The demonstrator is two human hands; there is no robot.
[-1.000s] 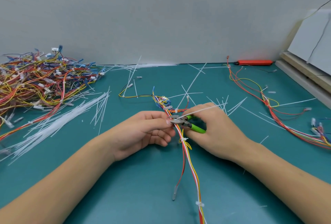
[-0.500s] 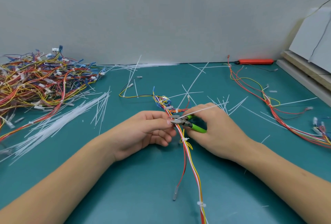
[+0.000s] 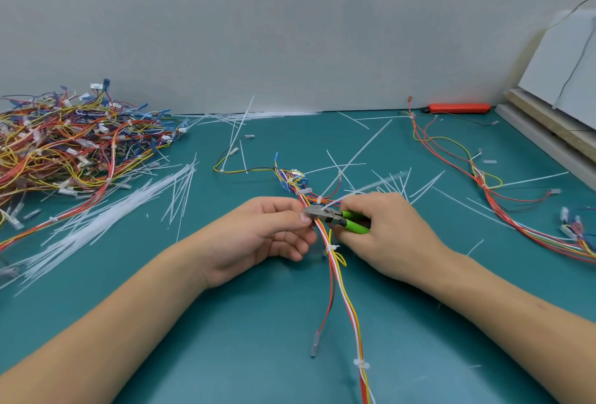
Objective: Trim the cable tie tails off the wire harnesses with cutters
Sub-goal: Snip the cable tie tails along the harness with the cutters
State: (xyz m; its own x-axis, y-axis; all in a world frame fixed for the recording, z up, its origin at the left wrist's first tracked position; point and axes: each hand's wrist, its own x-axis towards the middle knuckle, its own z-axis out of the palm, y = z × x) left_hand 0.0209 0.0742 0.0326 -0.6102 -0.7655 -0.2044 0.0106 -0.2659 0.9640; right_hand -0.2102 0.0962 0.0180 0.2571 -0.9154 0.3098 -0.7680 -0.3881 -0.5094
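Gripping green-handled cutters (image 3: 335, 218), the right hand (image 3: 387, 236) sets their blades against a white cable tie tail (image 3: 364, 189) on the one wire harness (image 3: 338, 274) lying mid-mat. The left hand (image 3: 258, 236) seems to pinch that harness just beside the blades. One harness heap (image 3: 74, 142) sits far left, a second loose harness (image 3: 483, 184) right.

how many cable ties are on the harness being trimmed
4 visible on the harness: one beyond the cutters, one further up, one below the hands, one near the bottom edge. Others may be hidden.
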